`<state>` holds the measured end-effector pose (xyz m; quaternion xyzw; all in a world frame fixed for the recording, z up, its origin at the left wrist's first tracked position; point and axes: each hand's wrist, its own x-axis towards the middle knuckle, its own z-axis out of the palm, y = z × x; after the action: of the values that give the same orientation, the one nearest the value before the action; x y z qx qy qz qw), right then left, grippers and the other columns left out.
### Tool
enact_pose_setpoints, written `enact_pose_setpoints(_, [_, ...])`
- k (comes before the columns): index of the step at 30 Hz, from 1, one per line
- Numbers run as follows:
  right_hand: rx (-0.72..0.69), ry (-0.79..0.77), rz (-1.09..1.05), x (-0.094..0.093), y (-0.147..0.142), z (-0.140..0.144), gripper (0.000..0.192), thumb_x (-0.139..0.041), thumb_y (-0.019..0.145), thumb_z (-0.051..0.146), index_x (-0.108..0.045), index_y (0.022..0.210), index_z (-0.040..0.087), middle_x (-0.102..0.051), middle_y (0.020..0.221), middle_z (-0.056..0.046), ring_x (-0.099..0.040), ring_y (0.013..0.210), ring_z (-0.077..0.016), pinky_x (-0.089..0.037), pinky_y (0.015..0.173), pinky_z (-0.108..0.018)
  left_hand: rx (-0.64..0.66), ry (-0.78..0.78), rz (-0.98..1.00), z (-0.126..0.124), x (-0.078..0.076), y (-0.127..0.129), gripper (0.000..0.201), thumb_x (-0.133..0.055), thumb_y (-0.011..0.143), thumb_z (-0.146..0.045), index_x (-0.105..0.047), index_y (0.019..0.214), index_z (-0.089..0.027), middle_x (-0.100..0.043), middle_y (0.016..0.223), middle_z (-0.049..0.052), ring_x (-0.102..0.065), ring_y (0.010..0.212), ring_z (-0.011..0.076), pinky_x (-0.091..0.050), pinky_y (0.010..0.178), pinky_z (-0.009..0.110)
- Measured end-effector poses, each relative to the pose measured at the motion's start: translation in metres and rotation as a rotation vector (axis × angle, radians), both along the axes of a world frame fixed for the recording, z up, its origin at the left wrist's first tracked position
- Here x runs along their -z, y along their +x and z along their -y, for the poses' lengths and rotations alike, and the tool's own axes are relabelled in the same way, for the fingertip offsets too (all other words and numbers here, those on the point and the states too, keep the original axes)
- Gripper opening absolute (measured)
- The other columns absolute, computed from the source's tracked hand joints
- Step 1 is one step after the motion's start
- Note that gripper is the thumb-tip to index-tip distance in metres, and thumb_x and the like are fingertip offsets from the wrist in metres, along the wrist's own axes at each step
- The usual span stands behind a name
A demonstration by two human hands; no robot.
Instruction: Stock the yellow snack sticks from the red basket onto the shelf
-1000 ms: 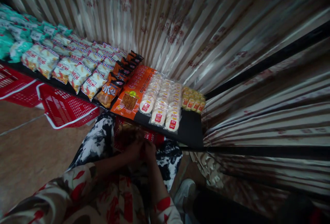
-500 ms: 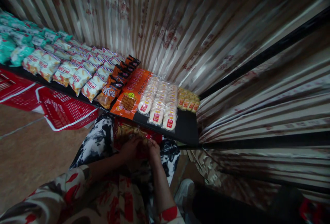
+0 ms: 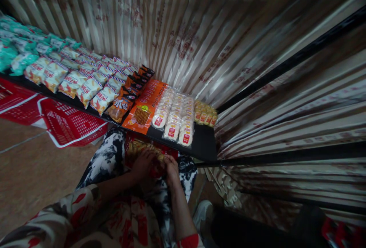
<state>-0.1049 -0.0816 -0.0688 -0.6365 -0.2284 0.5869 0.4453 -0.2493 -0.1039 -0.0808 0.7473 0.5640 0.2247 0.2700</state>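
Head view: both hands gather small yellow snack packs from a red basket on the lap.
Left hand point(image 3: 142, 165) and right hand point(image 3: 171, 167) close their grip on the yellow packs point(image 3: 140, 148) in the basket point(image 3: 168, 151), just below the black shelf point(image 3: 204, 145). Judged next: lifting them cleanly toward the matching row point(image 3: 205, 114).

Glossy plastic snack packs point(image 3: 171, 120) — matt black shelf point(image 3: 204, 147)
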Motion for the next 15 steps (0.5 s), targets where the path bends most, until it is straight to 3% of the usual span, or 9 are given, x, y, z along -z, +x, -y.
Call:
enact_pose_setpoints(9, [-0.034,-0.003,0.020,-0.006,0.002,0.003,0.030,-0.069,0.045,0.034,-0.057,0.068,0.018,-0.058,0.055,0.004,-0.052,0.049,-0.0101,-0.042,0.051,-0.023,-0.036,0.054,0.179,0.004,0.007,-0.001,0.032,-0.042,0.081,-0.010,-0.058,0.108,-0.016,-0.058,0.117,0.010,-0.043,0.121,0.0227,-0.031,0.108,0.044])
enact_pose_setpoints(12, [-0.191,0.131,0.172,-0.011,0.003,0.008,0.025,-0.065,0.058,0.039,-0.058,0.071,0.018,-0.056,0.056,0.004,-0.048,0.049,-0.0098,-0.040,0.051,-0.022,-0.079,-0.079,0.268,0.005,0.004,-0.002,0.030,-0.041,0.080,-0.013,-0.060,0.103,-0.017,-0.061,0.110,0.008,-0.052,0.109,0.0205,-0.037,0.102,0.041])
enact_pose_setpoints(15, [-0.445,0.384,0.547,-0.018,0.004,0.015,0.018,-0.053,0.075,0.035,-0.062,0.078,0.019,-0.059,0.067,0.000,-0.054,0.064,-0.0137,-0.043,0.063,-0.025,-0.142,-0.266,0.380,0.002,0.003,-0.001,0.030,-0.040,0.080,-0.018,-0.061,0.101,-0.017,-0.063,0.109,0.009,-0.055,0.104,0.0198,-0.039,0.099,0.037])
